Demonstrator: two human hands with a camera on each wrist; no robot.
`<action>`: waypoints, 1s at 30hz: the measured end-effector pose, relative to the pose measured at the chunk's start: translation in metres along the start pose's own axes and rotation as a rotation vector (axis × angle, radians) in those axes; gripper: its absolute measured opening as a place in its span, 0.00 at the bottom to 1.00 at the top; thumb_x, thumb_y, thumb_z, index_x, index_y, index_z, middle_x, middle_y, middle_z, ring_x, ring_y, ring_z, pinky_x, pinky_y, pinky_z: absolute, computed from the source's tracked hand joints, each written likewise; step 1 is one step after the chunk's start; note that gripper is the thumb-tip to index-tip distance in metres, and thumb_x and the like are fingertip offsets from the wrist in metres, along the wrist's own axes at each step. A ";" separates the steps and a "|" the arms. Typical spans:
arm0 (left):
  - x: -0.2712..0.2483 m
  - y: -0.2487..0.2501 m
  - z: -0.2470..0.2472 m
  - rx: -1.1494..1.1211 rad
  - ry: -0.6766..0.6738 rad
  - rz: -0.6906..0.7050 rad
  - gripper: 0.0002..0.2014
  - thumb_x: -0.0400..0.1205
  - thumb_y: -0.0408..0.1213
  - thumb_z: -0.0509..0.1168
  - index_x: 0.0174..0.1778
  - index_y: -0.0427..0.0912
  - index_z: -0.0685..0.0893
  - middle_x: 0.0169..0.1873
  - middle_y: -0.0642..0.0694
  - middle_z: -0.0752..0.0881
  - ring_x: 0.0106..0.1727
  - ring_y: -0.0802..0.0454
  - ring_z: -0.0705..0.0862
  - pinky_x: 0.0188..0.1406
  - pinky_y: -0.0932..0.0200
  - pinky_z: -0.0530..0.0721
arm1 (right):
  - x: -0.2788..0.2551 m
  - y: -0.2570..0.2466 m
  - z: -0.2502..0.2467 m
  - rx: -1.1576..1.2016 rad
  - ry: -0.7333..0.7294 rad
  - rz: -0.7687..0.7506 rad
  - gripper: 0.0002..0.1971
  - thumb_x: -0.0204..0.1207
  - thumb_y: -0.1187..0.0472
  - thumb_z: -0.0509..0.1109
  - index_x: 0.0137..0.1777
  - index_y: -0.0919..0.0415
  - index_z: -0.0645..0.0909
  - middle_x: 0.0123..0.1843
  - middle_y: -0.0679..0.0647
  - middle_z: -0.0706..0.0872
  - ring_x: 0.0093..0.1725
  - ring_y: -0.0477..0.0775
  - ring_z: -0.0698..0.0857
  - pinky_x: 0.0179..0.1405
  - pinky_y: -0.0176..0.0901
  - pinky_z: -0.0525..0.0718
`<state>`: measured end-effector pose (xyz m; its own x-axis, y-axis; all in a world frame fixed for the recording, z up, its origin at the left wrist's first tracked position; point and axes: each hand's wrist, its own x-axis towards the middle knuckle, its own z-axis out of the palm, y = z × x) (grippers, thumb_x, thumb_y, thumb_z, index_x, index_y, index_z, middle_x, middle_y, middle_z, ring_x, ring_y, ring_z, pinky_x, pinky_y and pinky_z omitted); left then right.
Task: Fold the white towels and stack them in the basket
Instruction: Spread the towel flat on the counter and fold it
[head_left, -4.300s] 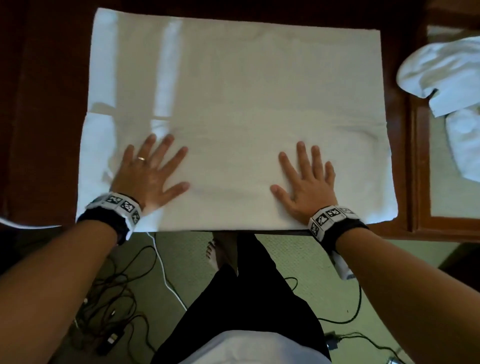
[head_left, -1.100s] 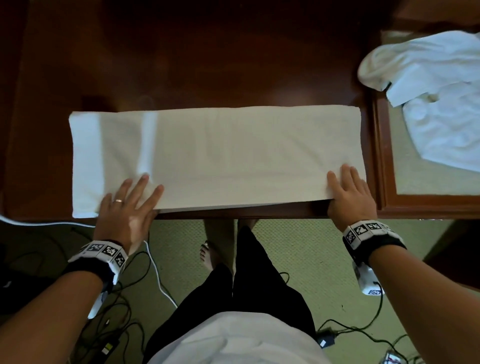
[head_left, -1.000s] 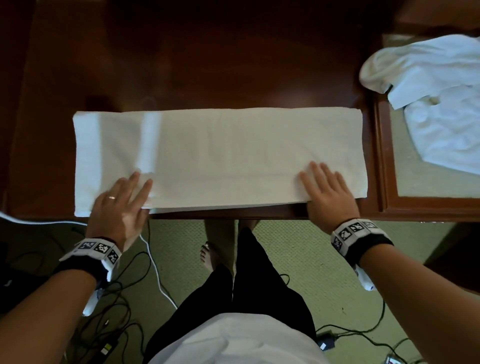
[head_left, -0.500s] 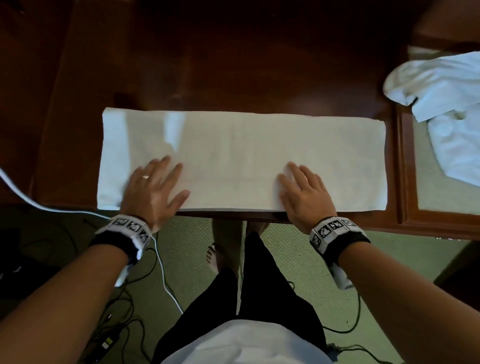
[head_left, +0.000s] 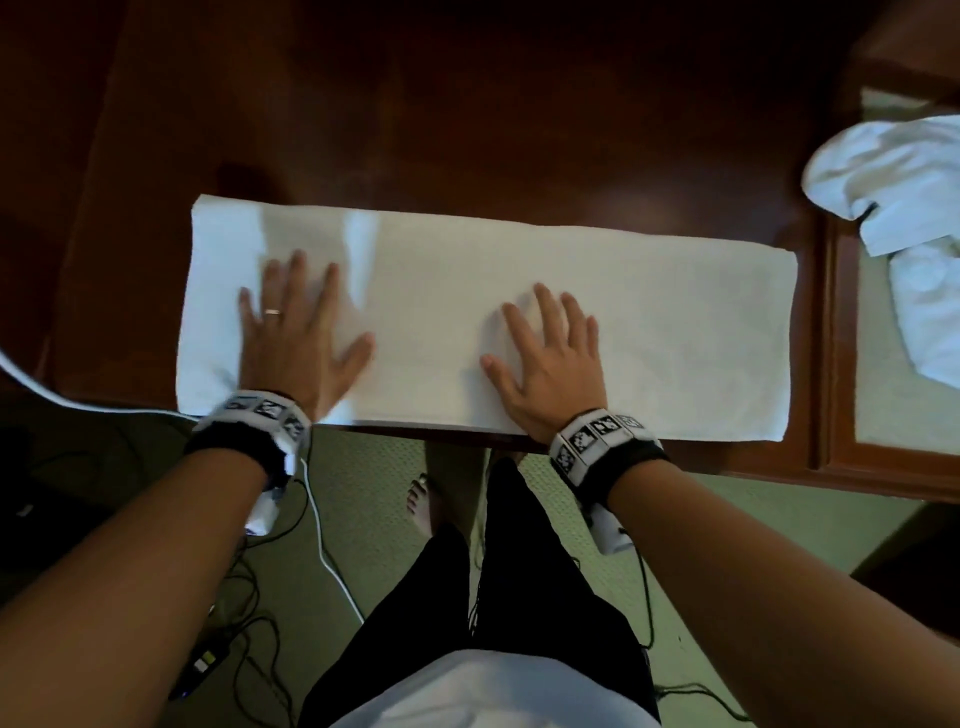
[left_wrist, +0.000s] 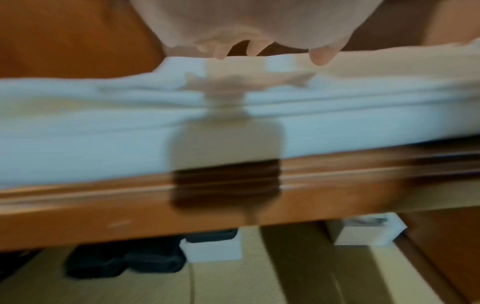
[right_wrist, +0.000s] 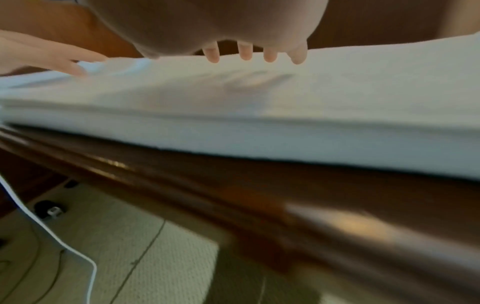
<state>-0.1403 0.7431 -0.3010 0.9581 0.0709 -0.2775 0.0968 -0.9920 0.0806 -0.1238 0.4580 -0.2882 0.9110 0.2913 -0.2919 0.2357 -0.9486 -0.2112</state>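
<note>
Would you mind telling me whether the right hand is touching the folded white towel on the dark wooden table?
Touching. The head view shows the right hand lying flat, fingers spread, on the folded white towel; the right wrist view shows its fingertips meeting the cloth.

White folded towel (head_left: 519, 322), centre of the head view, on a dark reddish-brown wooden table (head_left: 467, 130). Crumpled white towels (head_left: 909, 208), upper right. Wristbands (head_left: 597, 436) black, topped with white strips bearing black-and-white square markers. Silver-coloured ring (head_left: 272, 312) on the left hand (head_left: 296, 338). Floor (head_left: 374, 519), lower centre: pale green carpet crossed by black cables and one white cable (head_left: 327, 551). Trousers (head_left: 493, 597) black.
</note>
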 end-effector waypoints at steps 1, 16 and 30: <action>0.000 0.024 0.004 -0.027 -0.007 0.048 0.41 0.82 0.65 0.50 0.88 0.48 0.55 0.88 0.37 0.51 0.87 0.32 0.49 0.82 0.27 0.49 | 0.009 -0.007 0.003 -0.015 -0.008 -0.028 0.34 0.82 0.33 0.48 0.86 0.47 0.59 0.89 0.59 0.53 0.86 0.71 0.52 0.81 0.73 0.52; -0.002 0.084 0.040 -0.012 -0.003 0.042 0.38 0.83 0.67 0.44 0.89 0.56 0.51 0.89 0.42 0.46 0.87 0.30 0.48 0.80 0.22 0.49 | -0.006 0.189 -0.022 -0.002 0.095 0.554 0.39 0.81 0.33 0.41 0.88 0.52 0.49 0.89 0.61 0.41 0.88 0.62 0.40 0.84 0.71 0.43; -0.001 0.085 0.039 -0.013 0.010 0.069 0.38 0.83 0.65 0.45 0.89 0.54 0.53 0.89 0.40 0.50 0.86 0.28 0.51 0.78 0.21 0.52 | -0.007 0.172 -0.010 0.011 0.036 0.325 0.38 0.83 0.31 0.42 0.88 0.46 0.39 0.89 0.58 0.35 0.87 0.61 0.35 0.84 0.68 0.41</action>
<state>-0.1433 0.6545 -0.3312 0.9653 0.0039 -0.2610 0.0342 -0.9932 0.1115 -0.0862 0.2918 -0.3133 0.9493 -0.0316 -0.3128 -0.0733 -0.9898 -0.1225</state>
